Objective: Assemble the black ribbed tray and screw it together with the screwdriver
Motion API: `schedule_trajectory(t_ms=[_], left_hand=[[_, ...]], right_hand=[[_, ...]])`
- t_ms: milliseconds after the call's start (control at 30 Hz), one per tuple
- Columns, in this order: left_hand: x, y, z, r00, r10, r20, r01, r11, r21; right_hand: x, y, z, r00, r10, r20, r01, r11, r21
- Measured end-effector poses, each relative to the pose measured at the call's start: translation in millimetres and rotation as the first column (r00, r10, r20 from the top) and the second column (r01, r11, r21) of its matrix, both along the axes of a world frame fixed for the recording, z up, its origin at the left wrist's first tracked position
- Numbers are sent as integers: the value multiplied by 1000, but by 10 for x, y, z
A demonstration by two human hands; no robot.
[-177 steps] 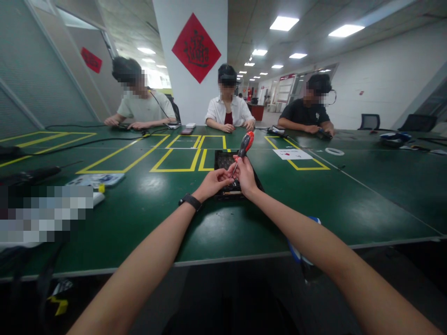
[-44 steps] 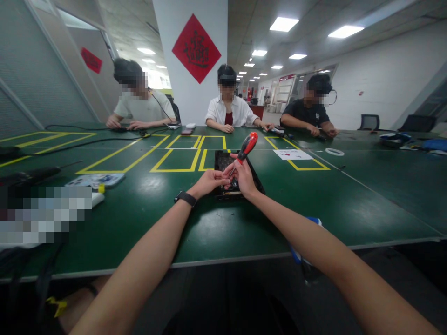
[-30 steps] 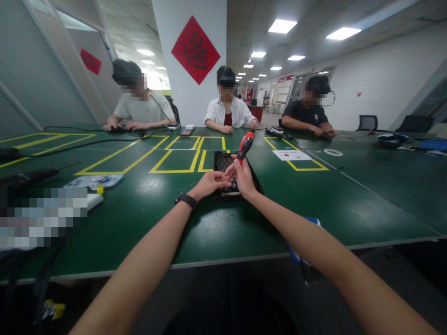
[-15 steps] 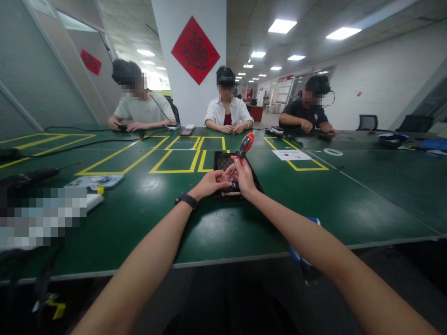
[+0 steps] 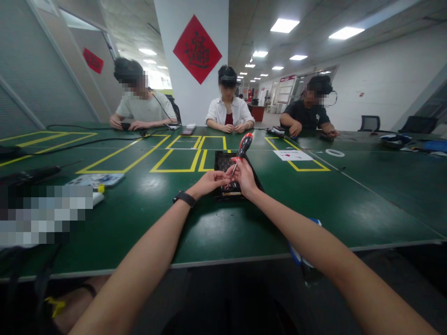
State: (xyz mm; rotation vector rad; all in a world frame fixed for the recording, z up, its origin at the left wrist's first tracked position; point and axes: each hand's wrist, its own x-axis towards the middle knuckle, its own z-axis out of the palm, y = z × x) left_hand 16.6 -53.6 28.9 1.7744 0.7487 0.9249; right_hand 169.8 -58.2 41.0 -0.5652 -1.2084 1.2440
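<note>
A screwdriver [image 5: 245, 143] with a red and black handle slants down and to the left, its metal shaft pointing into a black tray-like case [image 5: 222, 158]. My right hand [image 5: 246, 177] is closed around the lower handle and upper shaft. The fingers of my left hand [image 5: 211, 182], which wears a dark wristband, are pinched together beside the shaft, over the case. Whatever they hold is too small to make out. Inside the case are small dark parts, partly covered by my hands, and a thin light strip along its near edge.
On the green table [image 5: 223, 232] a black drill-like tool [image 5: 31, 176] and a patterned flat item [image 5: 96, 179] lie at left. A white paper [image 5: 292, 155] and a white ring [image 5: 334, 152] are at right. Three people sit across the table. Yellow tape marks rectangles.
My left fingers have shifted slightly along the screwdriver's shaft, and more of its lower end shows. The case stays in place, and the view has shifted a little.
</note>
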Motion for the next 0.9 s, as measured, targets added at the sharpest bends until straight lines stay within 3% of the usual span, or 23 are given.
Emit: schedule_trajectory(t_ms=[233, 500, 767, 900], left_hand=[[35, 1, -19, 1000, 17, 20, -16, 1000, -10], [-32, 3, -1, 996, -81, -36, 81, 997, -5], [13, 10, -31, 999, 29, 18, -29, 999, 16], [27, 18, -47, 999, 28, 45, -27, 1000, -4]], right_hand=[[-24, -62, 22, 998, -4, 63, -1, 997, 77], [1, -6, -6, 999, 30, 26, -31, 999, 21], [-13, -19, 0, 1000, 10, 1, -10, 998, 65], [-18, -41, 21, 1000, 16, 8, -17, 997, 73]])
